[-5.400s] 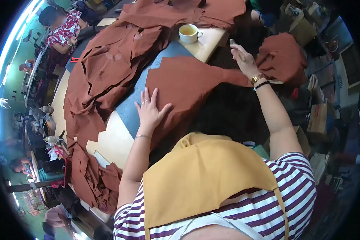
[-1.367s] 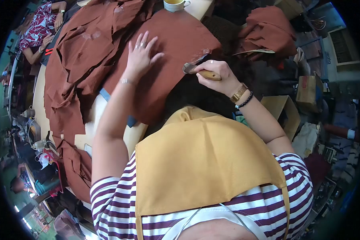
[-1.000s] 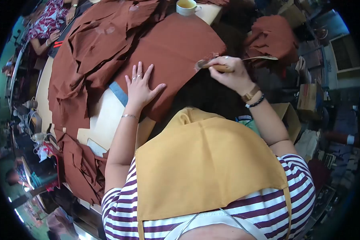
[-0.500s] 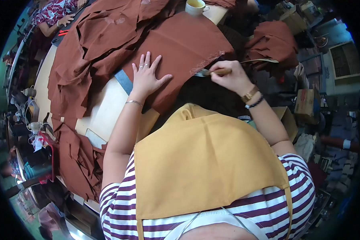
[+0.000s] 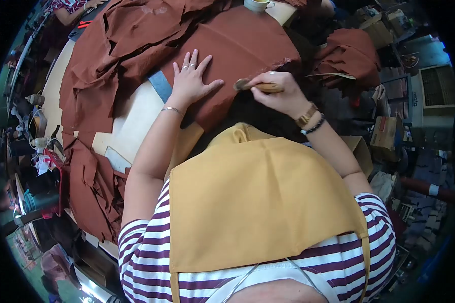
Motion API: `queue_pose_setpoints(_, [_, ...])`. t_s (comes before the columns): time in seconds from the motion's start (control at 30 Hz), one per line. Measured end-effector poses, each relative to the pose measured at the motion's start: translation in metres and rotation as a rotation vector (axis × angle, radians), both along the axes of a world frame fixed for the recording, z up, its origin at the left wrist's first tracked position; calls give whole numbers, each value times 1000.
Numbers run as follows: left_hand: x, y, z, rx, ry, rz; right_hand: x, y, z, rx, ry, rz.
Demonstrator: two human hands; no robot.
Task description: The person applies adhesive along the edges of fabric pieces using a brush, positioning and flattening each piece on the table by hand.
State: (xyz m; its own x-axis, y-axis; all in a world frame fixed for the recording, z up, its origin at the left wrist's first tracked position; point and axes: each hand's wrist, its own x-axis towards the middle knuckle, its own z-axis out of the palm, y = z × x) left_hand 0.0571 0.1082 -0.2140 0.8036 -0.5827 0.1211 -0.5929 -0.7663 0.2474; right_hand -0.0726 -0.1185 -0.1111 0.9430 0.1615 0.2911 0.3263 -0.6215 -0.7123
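Observation:
A reddish-brown fabric piece (image 5: 247,40) lies spread over the table, with a whitish smear along its near right edge. My left hand (image 5: 191,81) rests flat on it, fingers spread, rings on two of them. In my right hand (image 5: 282,93) is a wooden-handled brush (image 5: 260,86), gripped by the handle. Its head touches or hovers just above the fabric's near edge; which one I cannot tell. A blue-grey strip (image 5: 160,87) shows from under the fabric beside my left wrist.
Crumpled brown fabric (image 5: 93,65) covers the left of the table (image 5: 131,121). A cup (image 5: 258,5) stands at the far edge. More fabric (image 5: 346,55) is bundled at the right, near a cardboard box (image 5: 387,137). Another person's arm (image 5: 71,15) shows at upper left.
My right hand and the brush have moved left along the fabric's near edge, toward my left hand. My left hand stays flat on the fabric. The whole view has shifted slightly.

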Motion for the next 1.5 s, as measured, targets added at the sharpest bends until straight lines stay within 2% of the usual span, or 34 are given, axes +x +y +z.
queue_pose_setpoints(0.13, [4, 0, -1, 11, 1, -23, -4, -15, 0, -73, 23, 61])
queue_pose_setpoints(0.17, [5, -1, -2, 9, -3, -28, -5, -24, 5, -261, 82, -14])
queue_pose_setpoints(0.33, [15, -4, -4, 7, -22, -62, 1, 5, 0, 9, 0, 86])
queue_pose_setpoints(0.4, [18, -5, -4, 4, -21, -78, 2, 7, -9, -25, -69, 164])
queue_pose_setpoints(0.47, [22, -6, -4, 3, -21, -98, -1, -10, -1, -44, 17, 144])
queue_pose_setpoints(0.5, [23, -7, -4, -1, -20, -105, -1, -20, 6, -239, 70, 105])
queue_pose_setpoints(0.6, [32, -10, -6, -14, -31, -142, -3, -15, 10, -119, -2, 82])
queue_pose_setpoints(0.63, [35, -11, -7, -17, -33, -152, -1, -5, 7, -5, -25, 105])
queue_pose_setpoints(0.77, [45, -15, -8, -27, -31, -206, 6, 8, -10, -12, -103, 256])
queue_pose_setpoints(0.87, [52, -19, -8, -33, -31, -248, 1, -20, -1, -256, 84, 221])
queue_pose_setpoints(0.9, [54, -19, -8, -32, -33, -261, 1, -22, -1, -304, 13, 208])
queue_pose_setpoints(1.0, [60, -22, -8, -22, -33, -275, 4, -7, 3, -59, -67, 211])
queue_pose_setpoints(1.1, [61, -22, -7, -32, -23, -277, 12, 8, -12, -58, -97, 308])
queue_pose_setpoints(1.2, [62, -22, -10, -54, -57, -135, 9, -1, -18, -108, -94, 345])
queue_pose_setpoints(1.3, [59, -24, -12, -88, -66, 121, -1, -26, -7, -214, -6, 349])
queue_pose_setpoints(1.37, [57, -28, -8, -101, 12, 261, -7, -36, -1, -36, -18, 222])
queue_pose_setpoints(1.5, [58, -27, -12, -174, -23, 279, -14, -67, 12, 122, 13, -45])
